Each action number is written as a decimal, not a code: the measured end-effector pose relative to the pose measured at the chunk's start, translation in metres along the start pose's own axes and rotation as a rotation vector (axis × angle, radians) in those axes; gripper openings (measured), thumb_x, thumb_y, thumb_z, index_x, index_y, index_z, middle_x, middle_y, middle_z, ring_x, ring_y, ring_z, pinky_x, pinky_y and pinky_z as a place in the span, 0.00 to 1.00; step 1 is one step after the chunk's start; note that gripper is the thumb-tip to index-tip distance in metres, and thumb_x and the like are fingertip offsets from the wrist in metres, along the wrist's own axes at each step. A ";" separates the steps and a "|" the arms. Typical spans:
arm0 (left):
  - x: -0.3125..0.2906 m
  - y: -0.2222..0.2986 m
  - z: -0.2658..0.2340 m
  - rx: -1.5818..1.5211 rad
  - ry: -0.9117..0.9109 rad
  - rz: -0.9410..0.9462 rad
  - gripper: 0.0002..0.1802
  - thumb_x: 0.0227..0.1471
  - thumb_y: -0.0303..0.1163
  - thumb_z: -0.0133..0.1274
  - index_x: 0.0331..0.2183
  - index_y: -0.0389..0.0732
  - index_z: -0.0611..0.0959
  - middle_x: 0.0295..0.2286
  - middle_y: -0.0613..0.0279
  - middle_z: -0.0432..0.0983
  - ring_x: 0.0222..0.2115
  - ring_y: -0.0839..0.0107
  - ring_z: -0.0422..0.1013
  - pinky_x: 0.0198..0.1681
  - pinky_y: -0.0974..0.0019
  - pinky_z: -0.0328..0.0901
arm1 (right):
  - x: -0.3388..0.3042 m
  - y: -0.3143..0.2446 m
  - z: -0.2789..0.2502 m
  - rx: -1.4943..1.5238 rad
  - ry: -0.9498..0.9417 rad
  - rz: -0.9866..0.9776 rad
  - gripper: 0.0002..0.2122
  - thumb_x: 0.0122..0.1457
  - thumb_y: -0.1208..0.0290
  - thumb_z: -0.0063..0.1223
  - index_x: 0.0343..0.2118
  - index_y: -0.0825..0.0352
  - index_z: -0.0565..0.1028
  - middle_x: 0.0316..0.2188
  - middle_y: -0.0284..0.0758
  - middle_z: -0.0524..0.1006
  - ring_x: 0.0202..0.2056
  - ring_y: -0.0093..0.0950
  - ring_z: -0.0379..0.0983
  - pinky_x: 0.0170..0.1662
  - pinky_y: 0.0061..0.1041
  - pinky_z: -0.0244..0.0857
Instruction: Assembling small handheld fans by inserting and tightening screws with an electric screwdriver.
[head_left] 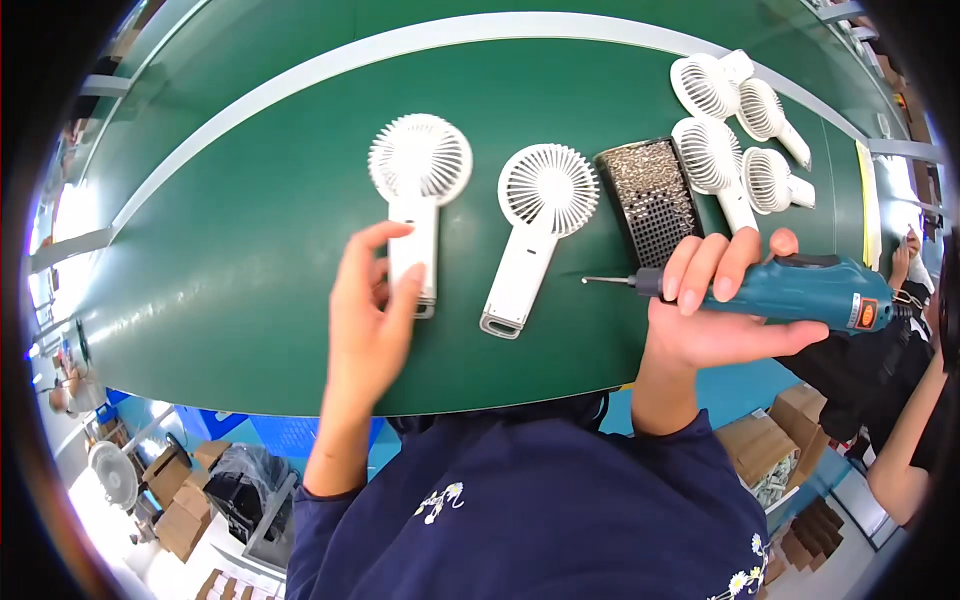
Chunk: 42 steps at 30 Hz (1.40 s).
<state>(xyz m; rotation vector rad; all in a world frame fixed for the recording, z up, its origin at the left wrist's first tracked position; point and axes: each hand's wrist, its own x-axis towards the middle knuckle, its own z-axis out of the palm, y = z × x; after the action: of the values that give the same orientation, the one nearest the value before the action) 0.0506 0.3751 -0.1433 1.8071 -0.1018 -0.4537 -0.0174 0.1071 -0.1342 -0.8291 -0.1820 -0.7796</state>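
A white handheld fan (422,165) lies on the green work surface (290,250), its round grille away from me. My left hand (372,300) is closed about its handle, with index finger and thumb on top and the other fingers curled at the left edge. To its right lies a second white handheld fan (520,275), slightly tilted and untouched. My right hand (715,300) grips a teal electric screwdriver (815,290). Its thin bit points left, beside that second fan's handle. Close beyond the right hand stands a black perforated tray (650,185) filled with small screws.
Several more white fans (710,150) are grouped at the far right. A pale curved strip (480,27) borders the far side of the surface. On the right sits another person (900,400) in dark clothing. Cardboard boxes (765,445) and blue bins (290,433) stand below the near edge.
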 end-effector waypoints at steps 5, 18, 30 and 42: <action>-0.010 0.027 0.019 0.810 -0.036 0.507 0.32 0.47 0.39 0.65 0.55 0.50 0.76 0.59 0.45 0.61 0.58 0.46 0.58 0.57 0.48 0.57 | 0.002 -0.002 0.003 -0.031 0.069 -0.002 0.37 0.57 0.27 0.40 0.49 0.62 0.67 0.20 0.29 0.67 0.13 0.22 0.61 0.17 0.24 0.57; 0.015 0.019 0.079 0.794 -0.126 0.705 0.29 0.45 0.45 0.66 0.50 0.51 0.80 0.56 0.56 0.65 0.61 0.51 0.56 0.61 0.35 0.43 | 0.020 -0.015 0.003 0.052 -0.121 -0.019 0.42 0.55 0.23 0.34 0.55 0.61 0.64 0.25 0.33 0.70 0.17 0.28 0.67 0.22 0.31 0.65; 0.037 0.017 0.068 0.243 -0.310 0.830 0.11 0.35 0.26 0.70 0.26 0.47 0.85 0.28 0.75 0.69 0.32 0.72 0.66 0.45 0.59 0.51 | 0.011 -0.024 0.024 -0.039 -0.230 0.067 0.35 0.58 0.30 0.43 0.53 0.61 0.65 0.24 0.31 0.70 0.17 0.26 0.68 0.22 0.27 0.65; 0.041 0.017 0.076 0.276 -0.390 0.955 0.11 0.33 0.23 0.68 0.26 0.45 0.86 0.28 0.71 0.69 0.32 0.69 0.67 0.45 0.58 0.54 | 0.008 -0.028 0.014 -0.017 -0.254 0.107 0.36 0.58 0.29 0.43 0.53 0.60 0.64 0.24 0.31 0.70 0.17 0.27 0.69 0.21 0.29 0.66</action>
<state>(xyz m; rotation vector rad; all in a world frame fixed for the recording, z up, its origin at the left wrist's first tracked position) 0.0642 0.2889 -0.1538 1.6797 -1.2819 -0.0873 -0.0290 0.1011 -0.1051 -0.9453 -0.3545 -0.5747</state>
